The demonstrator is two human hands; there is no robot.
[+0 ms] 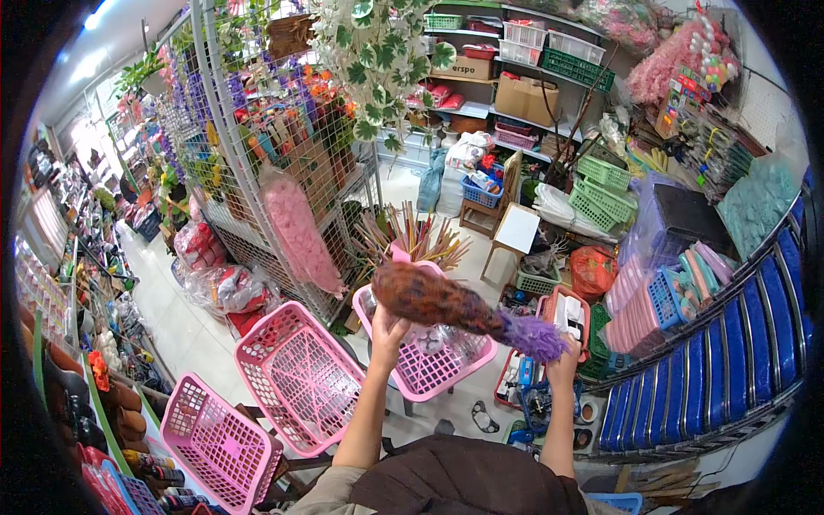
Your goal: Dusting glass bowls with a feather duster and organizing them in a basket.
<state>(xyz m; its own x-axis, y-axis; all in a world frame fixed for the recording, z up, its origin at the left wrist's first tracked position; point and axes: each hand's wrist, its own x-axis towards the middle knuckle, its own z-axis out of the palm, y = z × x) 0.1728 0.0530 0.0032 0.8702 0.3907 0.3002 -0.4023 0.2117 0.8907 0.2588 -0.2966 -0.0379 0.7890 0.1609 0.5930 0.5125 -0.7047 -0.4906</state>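
A long fuzzy bundle, mottled brown and orange with a shaggy purple end, is stretched across in front of me. Its exact kind is blurred. My left hand grips the thick brown part from below, with some of the fingers hidden behind it. At the other end, my right hand holds the purple tuft. Directly beneath the bundle is a pink plastic basket with clear plastic wrapping inside. To its left stands a second pink basket, its lattice floor showing.
Another pink basket sits at lower left. A wire mesh rack rises ahead, hung with a pink bag. Thin sticks fan out behind the baskets. Blue rolled items line the right; a small white-topped stool stands ahead.
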